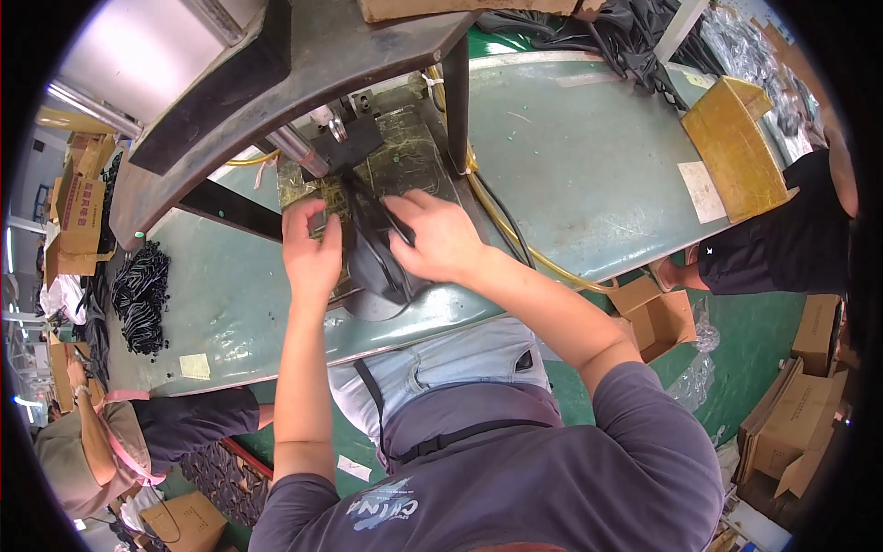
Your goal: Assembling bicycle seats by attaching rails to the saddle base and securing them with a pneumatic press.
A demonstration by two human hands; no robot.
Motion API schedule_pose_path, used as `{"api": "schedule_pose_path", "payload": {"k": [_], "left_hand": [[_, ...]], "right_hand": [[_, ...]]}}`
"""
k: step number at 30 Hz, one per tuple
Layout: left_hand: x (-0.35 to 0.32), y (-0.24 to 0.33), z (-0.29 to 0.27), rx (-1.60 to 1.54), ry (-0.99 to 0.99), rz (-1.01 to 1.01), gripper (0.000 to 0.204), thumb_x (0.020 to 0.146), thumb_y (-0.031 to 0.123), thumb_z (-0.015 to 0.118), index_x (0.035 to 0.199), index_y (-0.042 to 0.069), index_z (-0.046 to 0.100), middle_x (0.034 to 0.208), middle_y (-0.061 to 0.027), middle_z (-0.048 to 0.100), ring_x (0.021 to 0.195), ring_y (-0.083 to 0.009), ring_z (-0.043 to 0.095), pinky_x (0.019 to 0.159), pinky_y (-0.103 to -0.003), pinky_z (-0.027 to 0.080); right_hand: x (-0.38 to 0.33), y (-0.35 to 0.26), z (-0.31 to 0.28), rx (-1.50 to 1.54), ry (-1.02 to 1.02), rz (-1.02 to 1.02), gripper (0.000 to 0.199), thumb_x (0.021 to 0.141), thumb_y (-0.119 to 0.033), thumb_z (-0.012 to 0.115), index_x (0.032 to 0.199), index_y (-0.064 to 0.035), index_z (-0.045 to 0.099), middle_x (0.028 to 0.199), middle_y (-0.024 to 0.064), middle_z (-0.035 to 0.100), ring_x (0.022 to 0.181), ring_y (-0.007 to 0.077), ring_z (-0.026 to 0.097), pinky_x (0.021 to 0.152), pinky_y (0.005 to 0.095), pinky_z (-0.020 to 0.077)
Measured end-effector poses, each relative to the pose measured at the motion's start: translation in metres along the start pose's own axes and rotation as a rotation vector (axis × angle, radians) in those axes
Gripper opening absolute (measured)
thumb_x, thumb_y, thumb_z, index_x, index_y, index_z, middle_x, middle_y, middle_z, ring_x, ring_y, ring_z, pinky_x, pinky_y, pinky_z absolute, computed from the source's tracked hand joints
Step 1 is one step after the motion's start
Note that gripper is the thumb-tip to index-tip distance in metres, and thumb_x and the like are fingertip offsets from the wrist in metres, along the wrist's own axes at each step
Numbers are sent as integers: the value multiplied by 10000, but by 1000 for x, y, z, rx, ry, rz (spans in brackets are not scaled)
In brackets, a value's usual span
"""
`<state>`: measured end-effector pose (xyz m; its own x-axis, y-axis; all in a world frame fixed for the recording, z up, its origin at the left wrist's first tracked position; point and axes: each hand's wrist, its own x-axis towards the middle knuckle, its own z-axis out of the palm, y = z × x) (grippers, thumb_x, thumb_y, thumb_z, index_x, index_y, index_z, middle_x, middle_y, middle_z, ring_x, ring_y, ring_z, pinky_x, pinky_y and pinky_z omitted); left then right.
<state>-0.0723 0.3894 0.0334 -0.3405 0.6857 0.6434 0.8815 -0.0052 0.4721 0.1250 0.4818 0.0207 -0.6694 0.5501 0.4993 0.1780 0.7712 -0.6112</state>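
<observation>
A long, glossy black part [370, 247], tapering toward its far end, lies under the metal head of a bench press [303, 152]. My right hand [437, 237] grips its right edge, with the thumb and fingers bent around a raised black strip. To the left of the part is my left hand [311, 248]; its thumb and fingers are apart, and nothing shows between them. The far tip of the part reaches close to the black block under the press. Its exact kind I cannot make out. Beneath it is a worn, taped base plate [405, 147].
A heap of small black pieces [141, 294] sits on the green table [570, 184] at left. A yellow hose [524, 235] crosses right of the press frame [455, 110]. A yellow tray [736, 147] stands far right. Other people are at both sides; cardboard boxes [655, 317] lie below.
</observation>
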Motion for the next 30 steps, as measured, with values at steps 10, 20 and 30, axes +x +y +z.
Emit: {"api": "schedule_pose_path", "payload": {"k": [10, 20, 30], "left_hand": [[2, 0, 52, 60, -92, -324, 374, 1011, 289, 667, 863, -54, 678, 1134, -207, 666, 1058, -399, 621, 937, -468, 491], [18, -18, 69, 76, 92, -153, 303, 1012, 214, 614, 877, -46, 691, 1126, -220, 678, 1064, -418, 624, 949, -495, 492], [2, -17, 69, 144, 147, -147, 296, 1021, 247, 647, 1107, -34, 617, 1352, -274, 588, 1217, -452, 569, 1034, -508, 462]], "right_hand": [[44, 22, 46, -146, 260, 57, 419, 886, -240, 707, 1226, 2, 669, 966, 204, 675, 838, 410, 690, 730, 490, 569], [66, 32, 61, -179, 315, 41, 457, 901, -254, 702, 1261, 19, 634, 982, 206, 675, 862, 402, 678, 758, 492, 562], [56, 37, 68, -330, 260, 88, 797, 1002, -491, 577, 1489, 129, 452, 1373, 325, 584, 1319, 525, 506, 1172, 627, 344]]}}
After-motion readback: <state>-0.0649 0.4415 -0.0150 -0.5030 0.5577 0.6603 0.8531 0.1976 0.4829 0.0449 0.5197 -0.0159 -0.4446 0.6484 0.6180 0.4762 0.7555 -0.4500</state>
